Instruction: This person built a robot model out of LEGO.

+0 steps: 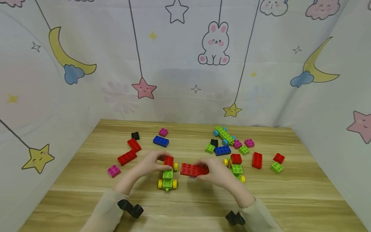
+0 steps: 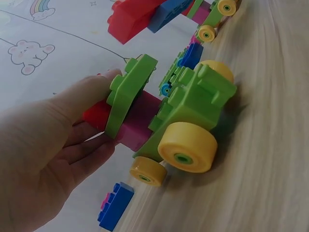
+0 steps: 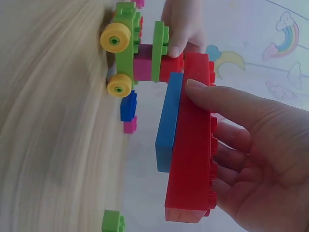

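My left hand (image 1: 149, 166) grips the small red brick (image 1: 169, 159) at the top of a toy car. That car (image 1: 167, 175) has a green wheeled base and yellow wheels (image 2: 188, 146); a magenta brick (image 2: 141, 121) and a green plate (image 2: 131, 91) are stacked under the red brick. In my right hand (image 1: 215, 172), thumb on one side and fingers on the other, is a long red brick piece (image 3: 192, 145) with a blue brick (image 3: 167, 123) attached beneath it. This piece is raised above the table, right of the car and apart from it in the head view.
Behind my right hand stands a second yellow-wheeled car (image 1: 237, 169). Farther back is a green car base with blue wheels (image 1: 224, 134). Loose bricks lie on both sides, among them a red brick (image 1: 127, 158), blue bricks (image 1: 160, 141) and a red brick (image 1: 257, 160). Printed cloth encloses the table (image 1: 191, 206).
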Motion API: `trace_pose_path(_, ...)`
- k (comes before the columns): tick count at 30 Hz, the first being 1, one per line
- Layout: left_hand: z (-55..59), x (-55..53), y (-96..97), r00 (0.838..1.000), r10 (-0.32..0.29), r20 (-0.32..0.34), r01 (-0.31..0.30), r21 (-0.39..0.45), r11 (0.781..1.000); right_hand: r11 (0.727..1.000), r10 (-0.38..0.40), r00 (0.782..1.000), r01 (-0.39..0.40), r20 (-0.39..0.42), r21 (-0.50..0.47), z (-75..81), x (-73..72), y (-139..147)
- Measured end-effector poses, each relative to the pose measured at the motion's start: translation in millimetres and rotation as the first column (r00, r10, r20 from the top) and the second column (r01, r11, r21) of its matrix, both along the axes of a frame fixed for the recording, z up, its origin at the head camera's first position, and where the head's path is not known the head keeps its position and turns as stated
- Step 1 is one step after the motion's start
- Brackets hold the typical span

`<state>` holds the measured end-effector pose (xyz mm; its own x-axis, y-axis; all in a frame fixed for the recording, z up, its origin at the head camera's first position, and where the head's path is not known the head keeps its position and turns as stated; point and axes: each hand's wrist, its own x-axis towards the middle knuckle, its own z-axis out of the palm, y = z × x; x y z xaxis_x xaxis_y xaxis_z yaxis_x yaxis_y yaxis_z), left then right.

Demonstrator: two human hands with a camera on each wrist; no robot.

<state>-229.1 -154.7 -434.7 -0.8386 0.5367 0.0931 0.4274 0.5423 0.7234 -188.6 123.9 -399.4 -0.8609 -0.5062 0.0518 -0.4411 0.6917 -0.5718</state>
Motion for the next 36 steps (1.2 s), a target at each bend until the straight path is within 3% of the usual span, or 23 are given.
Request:
trace_pose_path(11, 0.4, 1.1, 25.6, 0.999, -0.03, 0.041, 0.029, 0.026, 0.999, 0.999, -0.015, 0.999, 0.013, -0.04, -0.044, 7.3, -12.5, -2)
trace_pose_path(17, -4.1, -0.5, 35.7, 0.999, -0.047, 0.018, 0.047, 0.034, 0.998, 0.999, -0.007, 0.998, 0.004, -0.06, -0.048, 10.5, -19.7, -4)
trace_pose_path(23, -4.8, -1.3, 39.7, 0.997, -0.07, 0.025, 0.068, 0.072, 0.995, 0.999, 0.009, 0.997, -0.012, -0.075, -0.039, 14.8, -26.8, -5)
trace_pose_path(36, -7.8, -2.3, 40.9, 0.998, -0.045, 0.049, 0.04, 0.09, 0.995, 0.998, 0.047, 0.998, -0.048, -0.035, -0.031, 13.6, -33.3, -3)
